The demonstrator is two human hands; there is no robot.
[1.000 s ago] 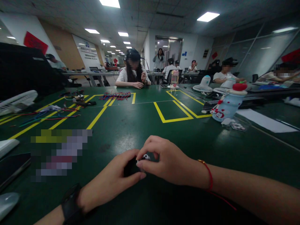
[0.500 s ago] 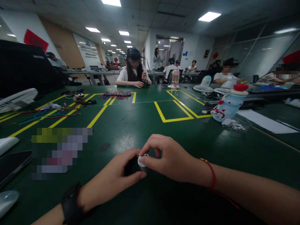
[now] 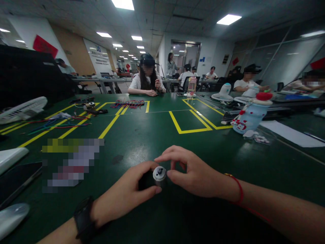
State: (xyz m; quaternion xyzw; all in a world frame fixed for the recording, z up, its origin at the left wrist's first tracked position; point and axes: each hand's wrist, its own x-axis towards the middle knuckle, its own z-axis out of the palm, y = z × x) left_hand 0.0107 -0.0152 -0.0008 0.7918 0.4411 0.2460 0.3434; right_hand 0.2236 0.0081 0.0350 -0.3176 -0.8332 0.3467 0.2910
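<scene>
A small cylindrical metal motor [image 3: 159,174] stands upright on the green table [image 3: 203,156], its round silver top showing a dark centre and small holes. Around it from the left curls my left hand [image 3: 129,184], thumb at the near side and index finger at the far side, gripping it. Close on the right is my right hand [image 3: 190,171], thumb and index finger parted with nothing visible between them. Its thumb tip is just beside the motor's rim; whether it touches I cannot tell.
Several loose wires [image 3: 61,123] and a wire bundle [image 3: 129,104] lie farther off. A blue bottle [image 3: 250,117] stands at right, near a white paper sheet [image 3: 291,134]. At left are a phone [image 3: 19,181] and a computer mouse [image 3: 12,217]. A person [image 3: 147,78] sits opposite.
My right hand's fingers have come off the motor's top and moved slightly right, uncovering its face. My left hand stays around the motor. The whole view has shifted slightly.
</scene>
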